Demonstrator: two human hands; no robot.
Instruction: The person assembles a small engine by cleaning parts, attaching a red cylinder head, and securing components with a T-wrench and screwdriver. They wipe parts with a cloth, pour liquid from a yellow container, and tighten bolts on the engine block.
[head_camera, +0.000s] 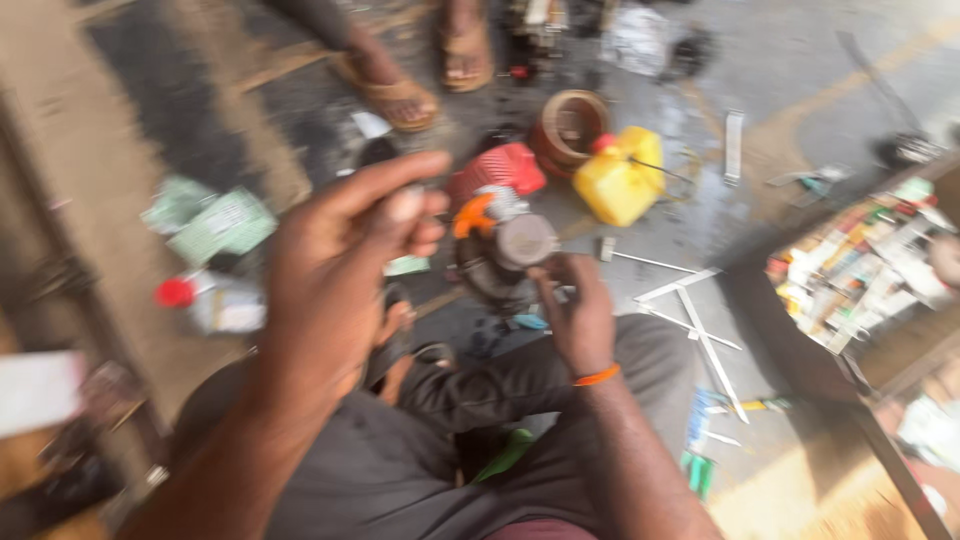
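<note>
Two hands at work over the lap — left hand (330, 270) raised close to the camera, fingers pinched on something small and pale, too blurred to name. Right hand (578, 315) lower down, closed on the side of a small motor-like part (500, 250), grey and orange, held above the knees near the wet floor (800, 80). Hands apart. Looks rigid and fairly heavy, probably greasy — best gripped around the round body, not the orange piece. Yellow jug (622, 180) just beyond.
</note>
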